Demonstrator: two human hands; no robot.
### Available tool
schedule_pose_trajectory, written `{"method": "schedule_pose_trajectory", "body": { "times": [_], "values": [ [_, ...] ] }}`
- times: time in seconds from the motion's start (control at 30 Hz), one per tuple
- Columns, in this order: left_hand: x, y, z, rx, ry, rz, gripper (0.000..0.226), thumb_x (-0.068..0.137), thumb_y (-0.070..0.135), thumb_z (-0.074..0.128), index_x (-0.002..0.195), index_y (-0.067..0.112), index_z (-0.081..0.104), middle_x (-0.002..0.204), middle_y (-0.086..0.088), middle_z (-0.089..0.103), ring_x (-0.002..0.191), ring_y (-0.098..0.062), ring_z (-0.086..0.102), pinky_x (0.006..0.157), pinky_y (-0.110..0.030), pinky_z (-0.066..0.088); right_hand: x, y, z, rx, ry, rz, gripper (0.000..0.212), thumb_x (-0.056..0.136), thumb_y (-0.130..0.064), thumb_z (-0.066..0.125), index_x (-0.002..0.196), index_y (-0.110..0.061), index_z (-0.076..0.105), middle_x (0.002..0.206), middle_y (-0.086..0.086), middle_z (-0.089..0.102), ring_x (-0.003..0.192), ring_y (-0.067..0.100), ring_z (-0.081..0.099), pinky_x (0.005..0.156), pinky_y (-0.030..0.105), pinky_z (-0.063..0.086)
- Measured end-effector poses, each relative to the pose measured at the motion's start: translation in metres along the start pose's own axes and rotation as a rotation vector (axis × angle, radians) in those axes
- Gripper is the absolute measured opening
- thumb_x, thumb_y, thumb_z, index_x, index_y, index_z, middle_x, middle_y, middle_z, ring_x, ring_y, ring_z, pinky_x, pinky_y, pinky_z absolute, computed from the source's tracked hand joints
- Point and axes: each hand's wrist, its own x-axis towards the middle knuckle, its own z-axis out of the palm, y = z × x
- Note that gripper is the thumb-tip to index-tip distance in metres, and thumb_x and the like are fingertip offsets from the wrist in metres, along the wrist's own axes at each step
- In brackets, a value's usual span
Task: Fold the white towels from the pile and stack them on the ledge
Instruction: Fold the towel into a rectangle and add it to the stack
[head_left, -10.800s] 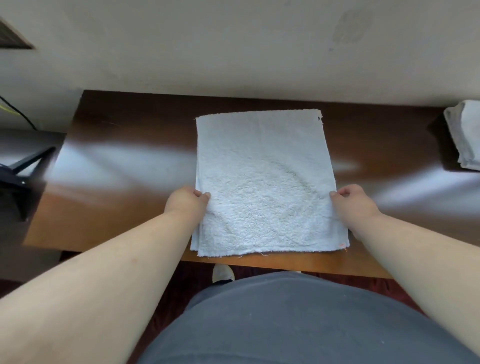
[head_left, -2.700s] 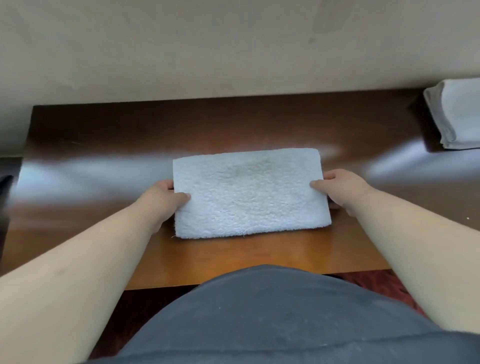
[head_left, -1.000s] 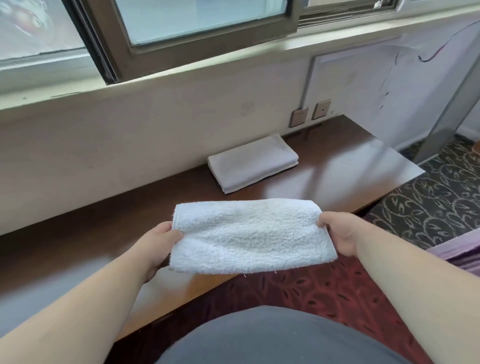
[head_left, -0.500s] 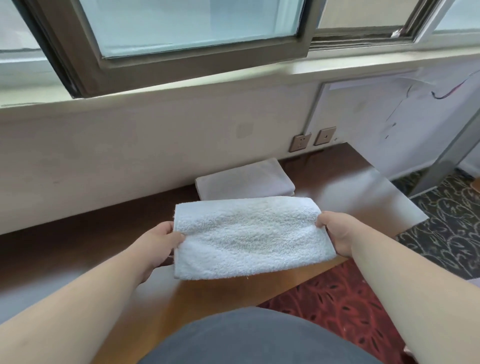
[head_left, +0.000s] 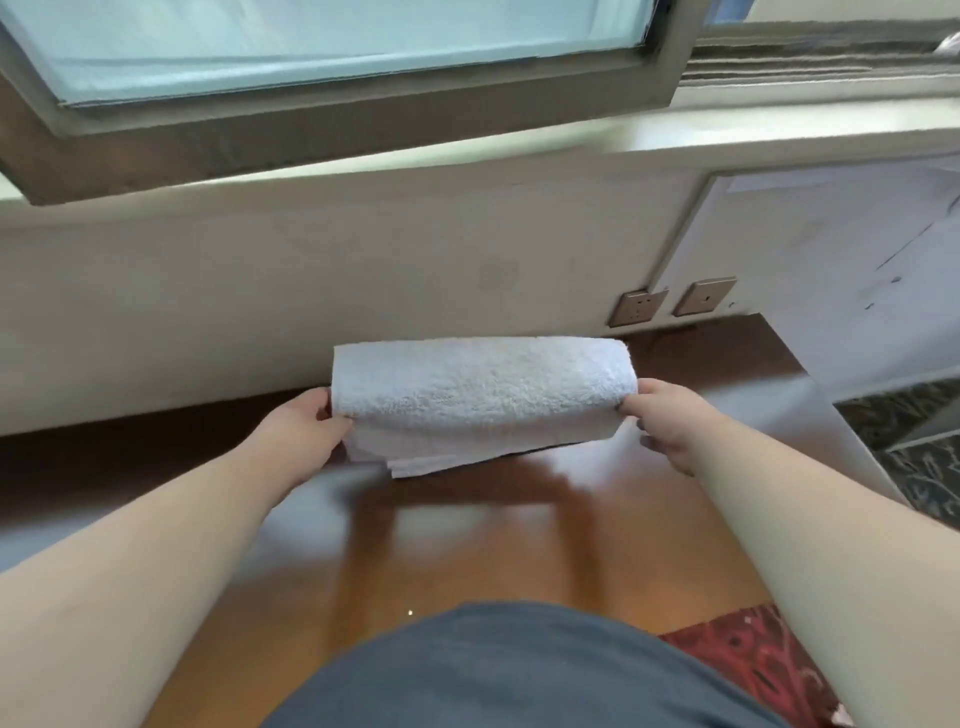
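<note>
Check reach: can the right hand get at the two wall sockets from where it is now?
Probably yes. The right hand grips the folded towel, so it is busy, but the wall sockets sit just above and beyond it with only bare wooden ledge between.

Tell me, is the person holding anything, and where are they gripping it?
Yes: a folded towel, gripped at its two short ends, the left hand on one, the right hand on the other.
</note>
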Motion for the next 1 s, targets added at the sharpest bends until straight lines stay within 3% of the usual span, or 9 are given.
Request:
{"method": "schedule_pose_trajectory", "body": {
  "times": [0.13, 0.27, 0.37, 0.47, 0.6, 0.73, 0.83, 0.93, 1.0],
  "values": [
    [0.011, 0.014, 0.009, -0.014, 0.077, 0.009, 0.017, 0.089, 0.029, 0.051, 0.083, 0.042, 0.06, 0.062, 0.007, 0.064, 0.046, -0.013, 0.047, 0.043, -0.023, 0.04, 0.033, -0.023, -0.02, -0.101, -0.109, -0.145, 0.024, 0.088, -0.011, 0.051, 0.084, -0.023, 0.071, 0.061, -0.004, 0.058, 0.051, 0.016, 0.041, 0.054, 0.027, 0.039],
    [0.016, 0.02, 0.021, -0.17, 0.054, -0.053, 0.026, 0.093, 0.025, 0.047, 0.081, 0.041, 0.063, 0.061, 0.003, 0.065, 0.041, -0.012, 0.043, 0.042, -0.025, 0.042, 0.05, -0.032, -0.029, -0.005, -0.2, -0.138, 0.026, 0.09, -0.011, 0.046, 0.1, -0.018, 0.069, 0.081, 0.007, 0.074, 0.049, 0.019, 0.053, 0.05, 0.027, 0.048],
    [0.017, 0.024, 0.032, -0.373, 0.033, -0.115, 0.025, 0.098, 0.015, 0.045, 0.105, 0.03, 0.064, 0.082, 0.001, 0.075, 0.053, -0.01, 0.06, 0.055, -0.028, 0.052, 0.06, -0.029, -0.031, 0.16, -0.285, -0.144, 0.039, 0.077, -0.026, 0.053, 0.11, -0.017, 0.071, 0.104, 0.008, 0.076, 0.082, 0.023, 0.073, 0.062, 0.03, 0.055],
    [0.017, 0.025, 0.035, -0.575, -0.018, -0.122, 0.026, 0.098, 0.01, 0.043, 0.111, 0.016, 0.065, 0.1, -0.004, 0.076, 0.087, -0.018, 0.074, 0.072, -0.033, 0.054, 0.076, -0.017, -0.033, 0.419, -0.251, -0.152, 0.043, 0.079, -0.024, 0.05, 0.112, -0.011, 0.075, 0.113, 0.015, 0.073, 0.106, 0.033, 0.07, 0.081, 0.041, 0.059],
    [0.018, 0.013, 0.034, -0.597, -0.087, -0.167, 0.038, 0.096, 0.032, 0.045, 0.094, 0.01, 0.077, 0.104, -0.009, 0.075, 0.091, -0.018, 0.072, 0.084, -0.032, 0.049, 0.085, -0.001, -0.035, 0.396, -0.173, -0.177, 0.039, 0.083, -0.03, 0.047, 0.108, -0.027, 0.077, 0.112, 0.006, 0.075, 0.105, 0.023, 0.071, 0.093, 0.042, 0.054],
    [0.024, -0.001, 0.035, -0.36, -0.059, -0.28, 0.037, 0.095, 0.055, 0.051, 0.085, 0.033, 0.079, 0.091, 0.01, 0.076, 0.089, -0.008, 0.069, 0.084, -0.026, 0.045, 0.083, 0.011, -0.032, 0.405, -0.174, -0.074, 0.041, 0.087, -0.035, 0.053, 0.107, -0.007, 0.076, 0.109, 0.015, 0.074, 0.1, 0.026, 0.073, 0.084, 0.036, 0.057],
    [0.032, -0.015, 0.04, -0.345, -0.053, -0.177, 0.01, 0.087, 0.043, 0.07, 0.094, 0.038, 0.076, 0.103, 0.01, 0.074, 0.097, -0.01, 0.07, 0.093, -0.033, 0.051, 0.076, 0.013, -0.027, 0.318, -0.176, -0.054, 0.041, 0.096, -0.04, 0.053, 0.088, -0.009, 0.08, 0.099, 0.01, 0.077, 0.092, 0.023, 0.074, 0.076, 0.033, 0.055],
    [0.037, -0.014, 0.044, -0.399, -0.078, -0.108, 0.021, 0.091, 0.017, 0.069, 0.099, 0.036, 0.071, 0.11, 0.0, 0.073, 0.092, -0.008, 0.072, 0.079, -0.024, 0.056, 0.076, 0.011, -0.02, 0.284, -0.187, -0.12, 0.016, 0.096, -0.023, 0.065, 0.097, -0.013, 0.078, 0.106, 0.007, 0.076, 0.097, 0.02, 0.072, 0.076, 0.029, 0.055],
    [0.042, -0.011, 0.047, -0.407, -0.066, -0.088, 0.03, 0.091, 0.017, 0.066, 0.099, 0.046, 0.071, 0.111, 0.002, 0.072, 0.096, -0.009, 0.071, 0.083, -0.028, 0.056, 0.08, 0.009, -0.014, 0.214, -0.152, -0.15, 0.013, 0.091, -0.019, 0.069, 0.099, -0.023, 0.078, 0.11, 0.002, 0.075, 0.096, 0.013, 0.072, 0.073, 0.025, 0.055]
  ]
}}
